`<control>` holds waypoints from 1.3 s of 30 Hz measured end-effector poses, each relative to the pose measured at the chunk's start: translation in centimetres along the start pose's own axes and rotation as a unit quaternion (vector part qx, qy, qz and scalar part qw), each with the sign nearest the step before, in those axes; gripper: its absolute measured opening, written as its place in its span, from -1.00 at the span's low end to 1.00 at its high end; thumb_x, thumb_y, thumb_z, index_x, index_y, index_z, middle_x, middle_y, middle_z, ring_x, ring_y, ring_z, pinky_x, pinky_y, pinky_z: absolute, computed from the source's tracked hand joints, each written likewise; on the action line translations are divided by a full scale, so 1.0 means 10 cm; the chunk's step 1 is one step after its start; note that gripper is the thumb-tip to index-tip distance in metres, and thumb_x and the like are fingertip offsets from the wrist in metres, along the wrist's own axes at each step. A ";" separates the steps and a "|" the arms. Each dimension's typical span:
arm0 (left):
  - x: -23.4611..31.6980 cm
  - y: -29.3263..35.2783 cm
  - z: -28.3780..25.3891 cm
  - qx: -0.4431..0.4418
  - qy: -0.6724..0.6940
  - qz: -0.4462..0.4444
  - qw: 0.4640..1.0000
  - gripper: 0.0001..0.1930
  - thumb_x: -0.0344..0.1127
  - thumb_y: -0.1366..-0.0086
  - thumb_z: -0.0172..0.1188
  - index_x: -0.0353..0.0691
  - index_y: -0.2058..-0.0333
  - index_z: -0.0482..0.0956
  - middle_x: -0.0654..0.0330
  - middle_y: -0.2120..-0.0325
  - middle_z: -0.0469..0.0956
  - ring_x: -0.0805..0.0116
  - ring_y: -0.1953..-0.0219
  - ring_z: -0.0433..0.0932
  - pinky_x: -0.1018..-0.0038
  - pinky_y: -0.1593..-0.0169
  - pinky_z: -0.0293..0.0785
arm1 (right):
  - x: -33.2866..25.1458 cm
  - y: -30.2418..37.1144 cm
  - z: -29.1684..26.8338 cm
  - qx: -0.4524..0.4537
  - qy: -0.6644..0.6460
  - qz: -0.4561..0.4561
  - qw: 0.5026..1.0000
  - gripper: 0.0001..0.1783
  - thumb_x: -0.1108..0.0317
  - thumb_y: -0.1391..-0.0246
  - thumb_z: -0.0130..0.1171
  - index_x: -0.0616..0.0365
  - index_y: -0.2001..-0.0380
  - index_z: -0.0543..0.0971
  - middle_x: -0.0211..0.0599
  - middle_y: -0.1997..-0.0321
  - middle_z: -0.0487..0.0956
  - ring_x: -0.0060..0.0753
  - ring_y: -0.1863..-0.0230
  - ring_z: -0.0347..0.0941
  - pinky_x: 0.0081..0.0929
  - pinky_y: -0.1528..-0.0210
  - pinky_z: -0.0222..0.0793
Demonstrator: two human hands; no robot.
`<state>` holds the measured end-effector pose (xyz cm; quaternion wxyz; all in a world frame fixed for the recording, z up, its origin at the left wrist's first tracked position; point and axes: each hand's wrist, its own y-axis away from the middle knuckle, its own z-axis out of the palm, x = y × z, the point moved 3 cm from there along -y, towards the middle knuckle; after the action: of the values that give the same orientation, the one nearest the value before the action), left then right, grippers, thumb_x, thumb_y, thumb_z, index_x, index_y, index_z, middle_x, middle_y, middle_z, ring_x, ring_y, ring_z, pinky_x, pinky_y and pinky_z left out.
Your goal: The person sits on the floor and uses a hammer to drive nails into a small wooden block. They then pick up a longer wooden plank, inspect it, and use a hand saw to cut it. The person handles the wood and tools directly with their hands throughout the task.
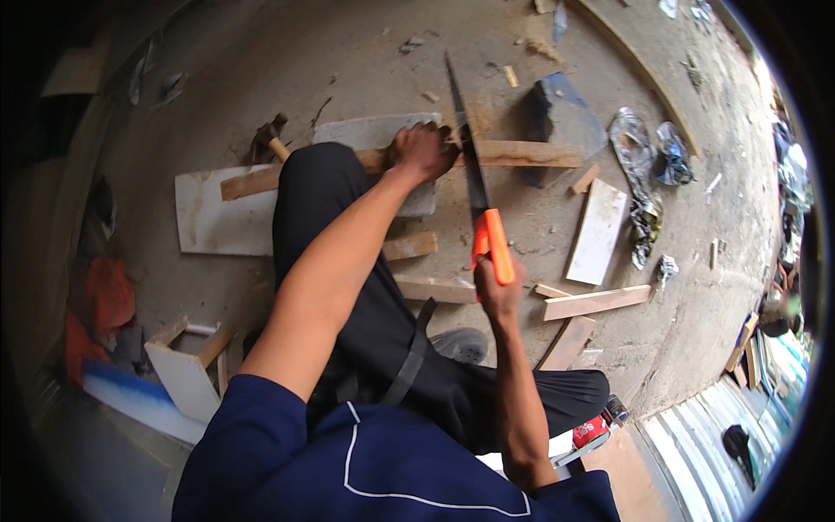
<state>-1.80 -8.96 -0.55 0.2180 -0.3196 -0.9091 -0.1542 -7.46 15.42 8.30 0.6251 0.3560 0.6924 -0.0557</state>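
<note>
A long brown wooden plank lies crosswise in front of me, passing by my left knee. My left hand is closed over the plank, just left of the saw. With my right hand I grip the orange handle of a handsaw. The saw's dark blade crosses the plank and points away from me. Beneath the plank's right part stands a dark bluish block. Pale slabs, one a light grey slab, lie under and beside its left part.
A hammer rests beyond my left knee. To the right are a white board, an offcut strip and crumpled plastic. Corrugated sheeting lies at the lower right, a wooden frame at the lower left.
</note>
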 end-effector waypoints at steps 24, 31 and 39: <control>0.04 -0.03 -0.06 0.050 0.002 -0.017 0.999 -0.74 -0.01 -0.05 0.18 -0.01 0.40 0.65 0.07 0.39 0.61 0.04 0.26 0.59 0.12 0.18 0.43 | -0.06 -0.28 0.20 0.027 0.049 -0.043 0.998 -0.83 0.37 0.03 0.18 0.28 0.50 0.50 -0.17 0.67 0.43 -0.38 0.64 0.37 -0.42 0.50 0.30; 0.11 -0.04 -0.05 0.044 0.027 -0.023 0.998 -0.72 -0.04 -0.03 0.13 -0.03 0.37 0.64 0.06 0.35 0.60 0.05 0.19 0.56 0.14 0.09 0.36 | -0.18 -0.29 0.13 0.038 0.081 -0.088 0.992 -0.81 0.37 0.06 0.17 0.27 0.57 0.46 -0.10 0.70 0.41 -0.20 0.69 0.37 -0.37 0.52 0.29; 0.11 -0.03 -0.05 0.040 0.001 -0.020 0.999 -0.76 -0.07 -0.05 0.14 -0.04 0.40 0.63 0.10 0.36 0.61 0.10 0.19 0.55 0.17 0.09 0.34 | -0.36 -0.37 0.20 0.030 0.108 -0.077 0.991 -0.82 0.35 0.10 0.15 0.28 0.57 0.49 0.00 0.65 0.46 -0.02 0.60 0.46 -0.31 0.49 0.34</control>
<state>-2.62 -8.80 0.40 0.2281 -0.2923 -0.9207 -0.1217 -8.01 10.16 9.77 0.5293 0.3242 0.7794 -0.0857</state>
